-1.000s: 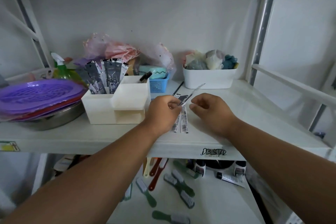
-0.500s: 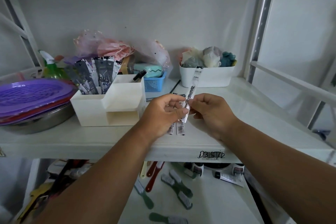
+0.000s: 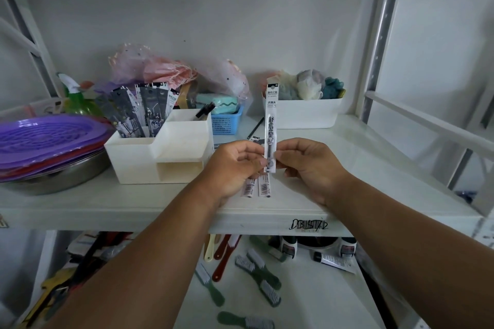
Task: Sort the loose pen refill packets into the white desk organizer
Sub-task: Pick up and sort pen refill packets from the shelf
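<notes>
We see the left hand point(image 3: 235, 165) and right hand point(image 3: 307, 165) pinching 1 upright white pen refill packet point(image 3: 271, 125) beside the white plastic desk organizer point(image 3: 160, 152).

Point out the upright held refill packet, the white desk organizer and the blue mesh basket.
Upright held refill packet point(image 3: 271, 125), head view, printed middle.
White desk organizer point(image 3: 133, 160), head view, front wall.
Blue mesh basket point(image 3: 224, 123), head view, front mesh.

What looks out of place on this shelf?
Two narrow white refill packets lie loose on the white shelf beneath the left hand, outside the white desk organizer. A thin black stick also lies loose. Nothing appears spilled or damaged.
</notes>
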